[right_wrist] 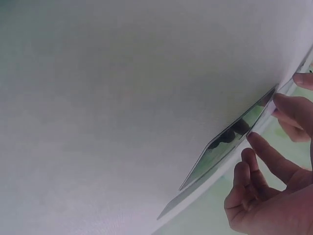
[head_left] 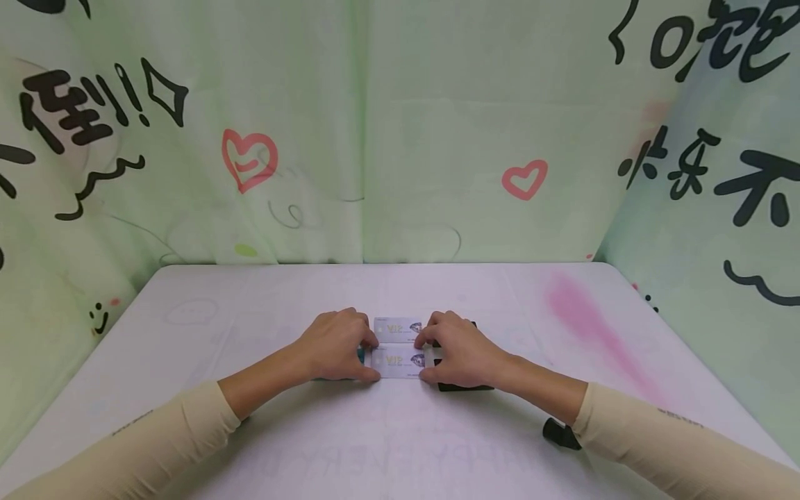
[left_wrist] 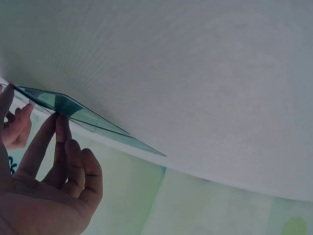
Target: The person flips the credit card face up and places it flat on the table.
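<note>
Two pale VIP cards lie in the head view, the far card [head_left: 395, 329] directly beyond the near card [head_left: 395, 363], long edges together. My left hand [head_left: 339, 346] holds the near card's left end, thumb at the near corner and index finger at the far one. At its right end my right hand [head_left: 465, 351] holds it likewise. Teal glossy cards [left_wrist: 100, 122] lie beneath the left hand, mostly hidden from above. Under the right hand, a dark card [head_left: 465, 387] shows at the near side; the right wrist view has a shiny card [right_wrist: 215, 152] beside a pale one [right_wrist: 183, 200].
A black object [head_left: 561, 434] lies by the right sleeve, partly covered by it. The white table [head_left: 300, 444] bears a pink smear [head_left: 594, 326] at the right. Printed curtains [head_left: 431, 139] stand behind and at both sides.
</note>
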A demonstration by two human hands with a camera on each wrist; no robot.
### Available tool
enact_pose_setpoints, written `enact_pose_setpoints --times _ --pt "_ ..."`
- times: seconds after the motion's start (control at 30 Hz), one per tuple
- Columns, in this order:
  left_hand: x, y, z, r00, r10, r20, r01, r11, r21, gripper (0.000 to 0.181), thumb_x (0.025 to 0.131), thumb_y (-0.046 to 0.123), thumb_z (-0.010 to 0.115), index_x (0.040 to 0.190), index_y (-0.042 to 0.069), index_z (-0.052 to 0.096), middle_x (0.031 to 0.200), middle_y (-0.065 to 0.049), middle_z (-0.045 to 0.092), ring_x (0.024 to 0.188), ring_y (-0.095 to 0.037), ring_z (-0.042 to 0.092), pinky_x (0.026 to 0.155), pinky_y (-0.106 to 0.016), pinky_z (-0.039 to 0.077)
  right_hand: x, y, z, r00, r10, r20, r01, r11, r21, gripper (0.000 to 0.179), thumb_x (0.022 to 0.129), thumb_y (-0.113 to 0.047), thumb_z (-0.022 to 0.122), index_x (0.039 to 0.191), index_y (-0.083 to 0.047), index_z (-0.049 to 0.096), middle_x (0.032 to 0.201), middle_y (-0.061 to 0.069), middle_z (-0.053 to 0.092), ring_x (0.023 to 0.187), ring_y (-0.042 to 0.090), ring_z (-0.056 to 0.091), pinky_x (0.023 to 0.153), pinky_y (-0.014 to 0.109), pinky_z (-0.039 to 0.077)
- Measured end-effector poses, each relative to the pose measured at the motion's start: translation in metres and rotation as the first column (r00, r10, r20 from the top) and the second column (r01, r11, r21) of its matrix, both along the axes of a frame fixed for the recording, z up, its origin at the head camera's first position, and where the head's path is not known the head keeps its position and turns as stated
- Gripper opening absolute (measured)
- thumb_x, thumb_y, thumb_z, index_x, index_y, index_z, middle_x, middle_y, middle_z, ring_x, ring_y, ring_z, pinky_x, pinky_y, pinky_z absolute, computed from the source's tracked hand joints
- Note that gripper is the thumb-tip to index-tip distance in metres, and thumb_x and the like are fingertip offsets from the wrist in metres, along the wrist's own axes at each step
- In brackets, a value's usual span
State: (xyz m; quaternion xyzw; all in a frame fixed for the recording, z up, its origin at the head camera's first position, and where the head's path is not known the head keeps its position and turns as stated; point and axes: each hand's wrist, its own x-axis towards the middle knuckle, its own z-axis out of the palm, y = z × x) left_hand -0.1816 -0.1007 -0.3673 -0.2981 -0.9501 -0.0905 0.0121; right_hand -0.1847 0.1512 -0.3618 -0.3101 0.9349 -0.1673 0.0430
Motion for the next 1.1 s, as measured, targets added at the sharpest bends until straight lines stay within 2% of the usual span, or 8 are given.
enact_pose_setpoints --times 0.47,1.1 --pt "0.0014 0.002 -0.0008 1.0 0.01 -0.023 -0.01 1.0 -0.022 0.044 0.074 0.053 0.089 0.103 0.02 0.085 0.092 0.007 0.069 0.083 -0.01 0.053 0.067 -0.028 0.046 0.0009 0.001 -0.0008 0.999 0.003 -0.038 -0.002 1.0 0.014 0.036 0.078 -0.024 0.085 0.111 -0.012 0.08 0.102 -0.002 0.062 0.091 0.014 0.048 0.079 0.033 0.039" --pt "0.0024 0.0019 0.0008 1.0 0.026 0.012 -0.026 1.0 0.01 0.04 0.074 0.051 0.09 0.1 0.02 0.084 0.089 0.009 0.067 0.083 -0.01 0.052 0.068 -0.029 0.046 -0.0002 0.0034 -0.0024 0.999 0.022 -0.044 -0.022 1.0 -0.003 0.034 0.079 -0.024 0.084 0.112 -0.013 0.079 0.105 -0.001 0.064 0.094 0.015 0.052 0.081 0.034 0.042"
